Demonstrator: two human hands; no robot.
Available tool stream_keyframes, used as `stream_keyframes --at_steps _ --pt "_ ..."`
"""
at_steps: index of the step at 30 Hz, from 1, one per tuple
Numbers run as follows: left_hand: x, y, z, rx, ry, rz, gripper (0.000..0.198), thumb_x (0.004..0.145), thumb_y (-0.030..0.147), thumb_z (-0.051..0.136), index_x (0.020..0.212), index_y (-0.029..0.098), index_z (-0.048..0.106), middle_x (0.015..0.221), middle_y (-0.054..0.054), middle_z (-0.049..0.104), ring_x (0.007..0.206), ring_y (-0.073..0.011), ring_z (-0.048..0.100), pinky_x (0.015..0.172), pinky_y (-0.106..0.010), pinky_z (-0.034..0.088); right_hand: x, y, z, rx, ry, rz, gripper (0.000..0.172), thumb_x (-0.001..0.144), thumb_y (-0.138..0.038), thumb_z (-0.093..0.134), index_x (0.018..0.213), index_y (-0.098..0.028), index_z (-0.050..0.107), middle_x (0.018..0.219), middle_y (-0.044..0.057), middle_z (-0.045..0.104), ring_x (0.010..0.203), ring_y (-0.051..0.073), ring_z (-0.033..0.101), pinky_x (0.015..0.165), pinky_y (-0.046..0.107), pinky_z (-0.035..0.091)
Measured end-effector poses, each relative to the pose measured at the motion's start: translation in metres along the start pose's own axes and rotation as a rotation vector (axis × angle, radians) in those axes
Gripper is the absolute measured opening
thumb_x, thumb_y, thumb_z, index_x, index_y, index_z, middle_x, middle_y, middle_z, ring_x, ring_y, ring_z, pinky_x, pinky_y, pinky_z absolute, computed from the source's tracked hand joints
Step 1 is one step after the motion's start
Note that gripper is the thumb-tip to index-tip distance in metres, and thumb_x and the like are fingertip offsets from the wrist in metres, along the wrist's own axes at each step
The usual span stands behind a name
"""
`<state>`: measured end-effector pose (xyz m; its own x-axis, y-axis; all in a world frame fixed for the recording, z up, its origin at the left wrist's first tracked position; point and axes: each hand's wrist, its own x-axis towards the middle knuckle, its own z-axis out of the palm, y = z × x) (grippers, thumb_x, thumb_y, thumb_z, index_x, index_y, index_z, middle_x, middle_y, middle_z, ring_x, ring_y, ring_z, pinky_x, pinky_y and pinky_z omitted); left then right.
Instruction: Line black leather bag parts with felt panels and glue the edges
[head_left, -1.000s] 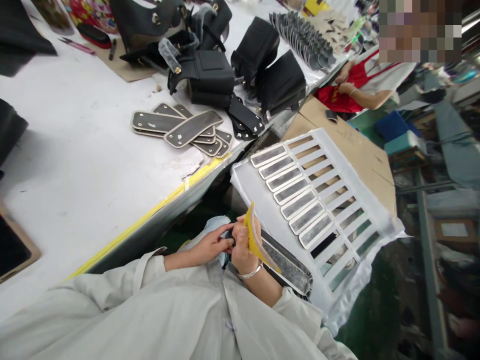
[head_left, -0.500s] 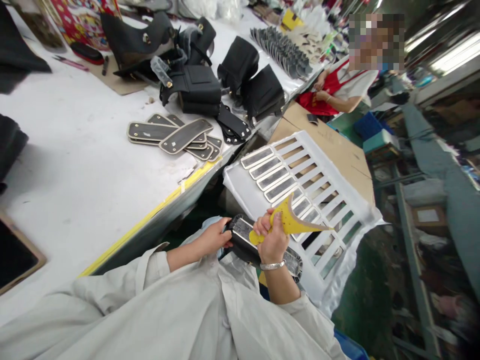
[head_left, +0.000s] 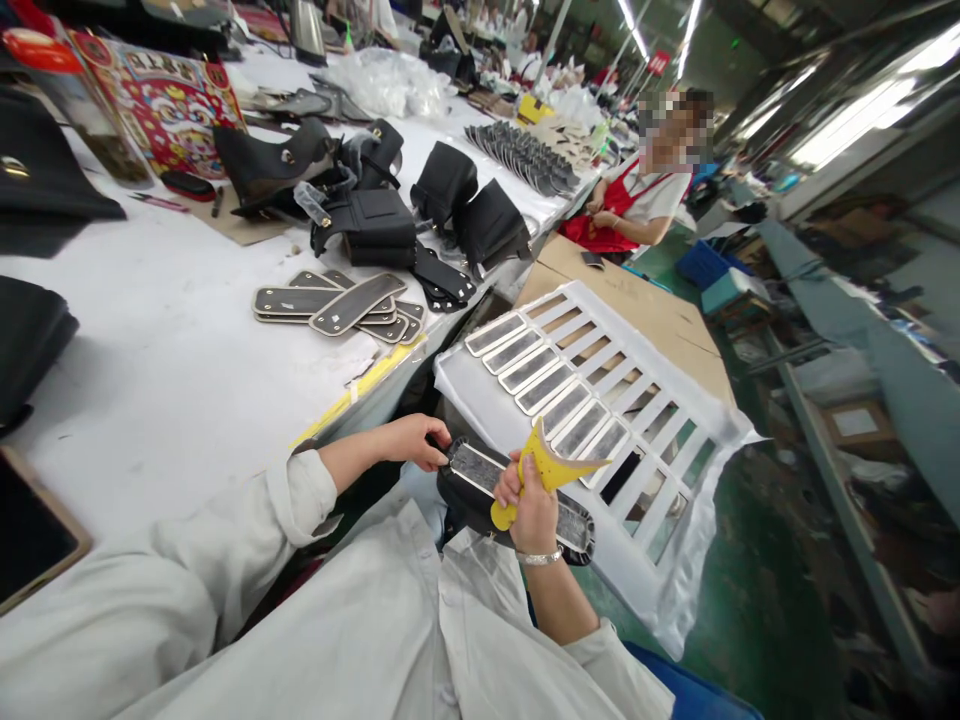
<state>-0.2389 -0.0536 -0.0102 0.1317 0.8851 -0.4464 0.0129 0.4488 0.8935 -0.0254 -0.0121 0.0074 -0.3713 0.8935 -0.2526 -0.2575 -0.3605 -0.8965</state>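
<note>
A black leather bag (head_left: 469,500) rests at my lap, its long narrow base facing up with a grey panel outlined in white. At the left end of that base, my left hand (head_left: 417,441) pinches the black edge between thumb and fingers. My right hand (head_left: 534,518), a silver bangle on its wrist, is closed round the narrow end of a yellow fan-shaped scraper (head_left: 555,463). The scraper's wide curved edge points up and right, above the base. Part of the panel is hidden behind this hand.
A white slotted board (head_left: 487,385) with several grey strips (head_left: 544,388) stands to the right. On the white table (head_left: 165,400) lie studded straps (head_left: 358,304) and black bags (head_left: 367,222). A person in a red apron (head_left: 600,232) sits beyond a cardboard sheet (head_left: 645,300).
The view has tilted upward, showing more of the far table. My left hand has shifted its hold to the bag's end edge. My right hand still grips the scraper.
</note>
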Motion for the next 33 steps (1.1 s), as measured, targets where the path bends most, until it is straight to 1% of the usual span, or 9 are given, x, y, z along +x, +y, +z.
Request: stream_keyframes --at_steps 6,10,14,18,21,24,26,28,33 --pt "0.010 0.003 -0.009 0.062 -0.092 -0.057 0.032 0.054 0.027 0.077 0.080 0.016 0.062 0.076 0.001 0.065 0.069 -0.0171 0.066 0.061 -0.027 0.053 0.000 -0.001 -0.003 0.031 -0.043 0.045 0.031 0.078 -0.050 0.060 0.083 -0.021 0.053 0.048 -0.011 0.034 0.036 0.004 0.026 0.035 0.017 0.030" --pt "0.015 0.009 -0.009 0.143 -0.115 -0.079 0.027 0.056 0.025 0.074 0.077 0.017 0.060 0.068 0.002 0.064 0.062 -0.0149 0.064 0.054 -0.023 0.049 0.001 -0.003 -0.006 0.049 -0.084 0.068 0.030 0.080 -0.050 0.058 0.084 -0.021 0.053 0.049 -0.010 0.034 0.037 0.004 0.025 0.036 0.017 0.030" --pt "0.017 0.019 -0.003 0.256 -0.076 -0.112 0.019 0.052 0.015 0.070 0.068 0.016 0.059 0.055 0.004 0.061 0.047 -0.0107 0.056 0.046 -0.019 0.042 0.002 -0.002 -0.008 0.048 -0.097 0.111 0.031 0.080 -0.051 0.057 0.084 -0.021 0.053 0.050 -0.010 0.032 0.038 0.004 0.025 0.036 0.018 0.030" --pt "0.012 0.020 0.008 0.317 0.034 -0.086 0.018 0.052 0.010 0.066 0.065 0.016 0.055 0.048 0.007 0.054 0.044 -0.0079 0.051 0.042 -0.016 0.035 -0.002 -0.001 -0.004 0.012 -0.080 0.049 0.032 0.078 -0.051 0.060 0.084 -0.021 0.053 0.049 -0.010 0.033 0.038 0.005 0.027 0.037 0.018 0.030" --pt "0.000 0.014 0.017 0.315 0.100 -0.049 0.015 0.062 0.016 0.064 0.075 0.017 0.055 0.054 0.005 0.057 0.046 -0.0095 0.055 0.043 -0.017 0.040 -0.006 -0.001 -0.002 -0.023 -0.065 0.051 0.031 0.076 -0.050 0.063 0.084 -0.021 0.053 0.048 -0.010 0.033 0.038 0.005 0.028 0.036 0.018 0.030" --pt "-0.010 -0.001 0.018 0.146 0.072 -0.030 0.023 0.072 0.028 0.061 0.090 0.016 0.056 0.067 0.000 0.063 0.057 -0.0137 0.063 0.050 -0.022 0.049 -0.008 -0.005 -0.005 0.007 -0.051 0.051 0.029 0.078 -0.048 0.061 0.084 -0.020 0.054 0.050 -0.009 0.034 0.039 0.005 0.028 0.038 0.018 0.031" --pt "-0.013 -0.011 0.017 0.001 0.060 0.003 0.034 0.070 0.033 0.067 0.098 0.015 0.056 0.074 -0.002 0.065 0.064 -0.0160 0.066 0.057 -0.026 0.053 -0.010 -0.010 -0.007 0.052 -0.061 0.023 0.027 0.081 -0.047 0.059 0.086 -0.020 0.055 0.051 -0.009 0.034 0.039 0.004 0.028 0.039 0.018 0.031" --pt "-0.013 -0.018 0.015 -0.053 0.081 0.010 0.041 0.066 0.034 0.071 0.099 0.015 0.056 0.072 -0.003 0.066 0.066 -0.0172 0.066 0.061 -0.029 0.054 -0.012 -0.014 -0.008 0.090 -0.085 0.027 0.026 0.083 -0.046 0.057 0.087 -0.020 0.055 0.051 -0.009 0.034 0.039 0.004 0.027 0.039 0.017 0.031" --pt "-0.006 -0.009 0.009 0.081 0.054 -0.050 0.036 0.061 0.031 0.073 0.088 0.016 0.056 0.063 0.001 0.064 0.061 -0.0170 0.064 0.059 -0.027 0.051 -0.013 -0.012 -0.002 0.100 -0.067 0.068 0.027 0.082 -0.046 0.058 0.085 -0.020 0.054 0.050 -0.010 0.034 0.038 0.004 0.027 0.039 0.018 0.030"
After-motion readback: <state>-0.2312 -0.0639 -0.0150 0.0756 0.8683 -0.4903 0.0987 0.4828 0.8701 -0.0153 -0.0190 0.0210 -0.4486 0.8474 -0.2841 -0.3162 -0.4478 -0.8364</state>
